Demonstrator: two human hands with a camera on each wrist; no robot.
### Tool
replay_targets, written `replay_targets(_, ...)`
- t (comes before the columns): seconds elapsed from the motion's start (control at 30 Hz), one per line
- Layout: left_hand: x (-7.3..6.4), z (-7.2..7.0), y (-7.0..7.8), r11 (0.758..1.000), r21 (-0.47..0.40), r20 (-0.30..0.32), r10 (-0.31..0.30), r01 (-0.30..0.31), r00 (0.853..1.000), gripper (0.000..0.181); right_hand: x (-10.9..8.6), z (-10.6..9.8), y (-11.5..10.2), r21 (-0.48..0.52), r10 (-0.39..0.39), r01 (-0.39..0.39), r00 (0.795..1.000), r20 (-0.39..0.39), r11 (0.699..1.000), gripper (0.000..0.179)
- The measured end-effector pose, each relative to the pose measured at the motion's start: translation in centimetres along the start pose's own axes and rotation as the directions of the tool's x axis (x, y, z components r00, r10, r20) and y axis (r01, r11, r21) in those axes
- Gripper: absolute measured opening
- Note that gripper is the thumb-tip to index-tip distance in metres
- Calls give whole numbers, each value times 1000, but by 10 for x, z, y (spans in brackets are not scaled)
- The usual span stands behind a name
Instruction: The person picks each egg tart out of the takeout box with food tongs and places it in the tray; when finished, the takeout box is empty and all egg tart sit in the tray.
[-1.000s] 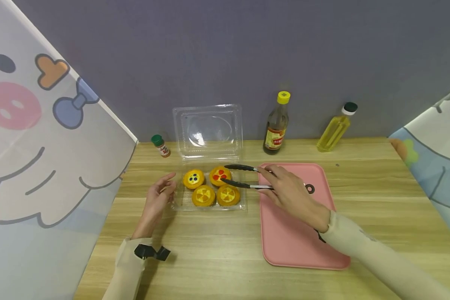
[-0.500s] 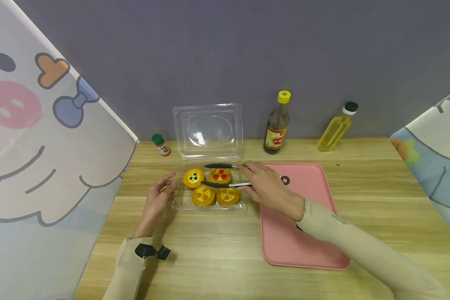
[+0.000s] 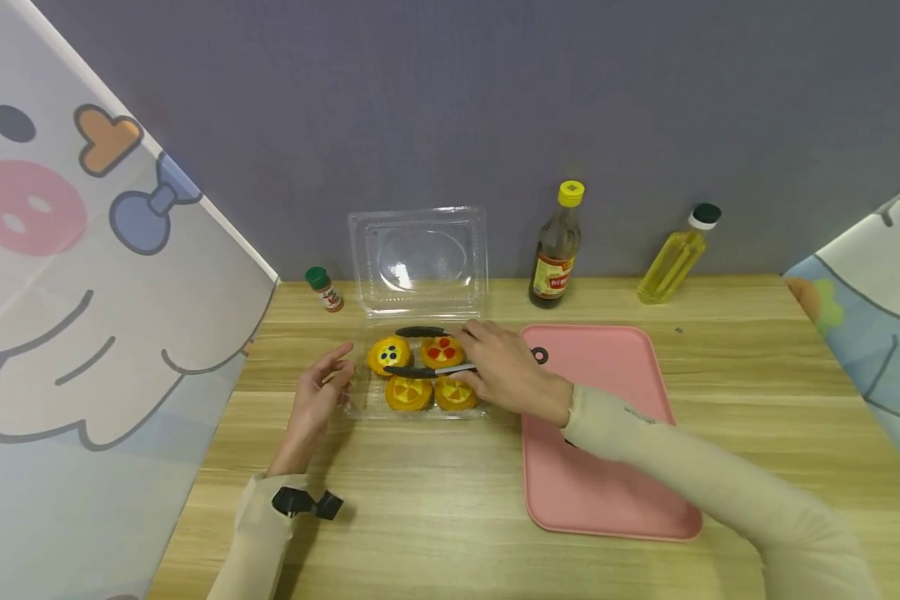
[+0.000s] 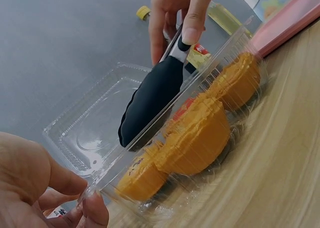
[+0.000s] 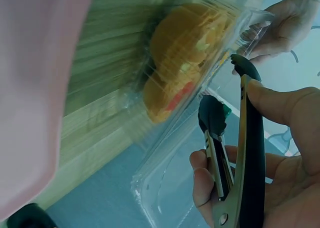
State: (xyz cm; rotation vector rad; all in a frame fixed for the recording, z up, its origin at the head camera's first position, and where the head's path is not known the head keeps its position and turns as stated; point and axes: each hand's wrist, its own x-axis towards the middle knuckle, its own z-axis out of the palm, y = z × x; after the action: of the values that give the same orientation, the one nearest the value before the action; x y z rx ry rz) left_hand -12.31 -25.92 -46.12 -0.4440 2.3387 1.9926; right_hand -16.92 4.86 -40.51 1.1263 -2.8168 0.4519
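Black tongs (image 4: 152,99) held spread w/ half-curled R hand (image 3: 506,367).

Raised lid (image 3: 420,260) blocks container (image 3: 371,407) rear; front passable.

On my head feed, the person's bare right hand (image 3: 506,371) hides the middle of the black-tipped silver metal tongs (image 3: 453,369) near 5 o'clock and overlaps the top edge of the round yellow tart with orange wedges (image 3: 456,395) at 6 o'clock in the hinged clear plastic box (image 3: 363,398). The cream cloth sleeve (image 3: 660,442) at 4 o'clock covers part of the flat pink rectangular tray (image 3: 615,504) for me, then leaves by the bottom edge. My left-wrist feed crops the bare left hand (image 4: 30,175) at 8 o'clock. On my right-wrist feed, the round orange tarts (image 5: 182,35) toward 12 o'clock blur behind the box wall, and I can't identify the dark shape (image 5: 31,218) cut off at 8 o'clock.
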Motion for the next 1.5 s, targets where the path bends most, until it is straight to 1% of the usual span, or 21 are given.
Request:
replay_targets(0.17,0,-1,-1,1000,-2,0,0,0,1000,44,9,1,-4,-3,-1,1,1000,18,1000,71)
replay_targets(0.43,-1,-1,-3,1000,4,4,2,-2,1000,44,18,2,-8,11,43,-44,994,100,999,75)
replay_targets(0.6,-1,-1,-1,1000,1,-4,9,-9,1000,44,20,4,-12,44,61,-67,990,125,997,76)
replay_targets(0.87,0,0,-4,1000,3,2,3,-3,1000,44,26,9,-15,54,69,-76,990,121,996,74)
replay_targets(1.1,0,-1,-3,1000,4,5,0,0,1000,44,31,14,-18,35,68,-73,990,121,997,71)
replay_targets(1.33,-1,-1,-2,1000,7,12,6,-7,1000,44,31,14,-19,41,60,-64,994,95,997,70)
replay_targets(1.5,-1,-1,-3,1000,4,6,5,-5,1000,44,28,14,-19,46,71,-75,994,85,996,71)
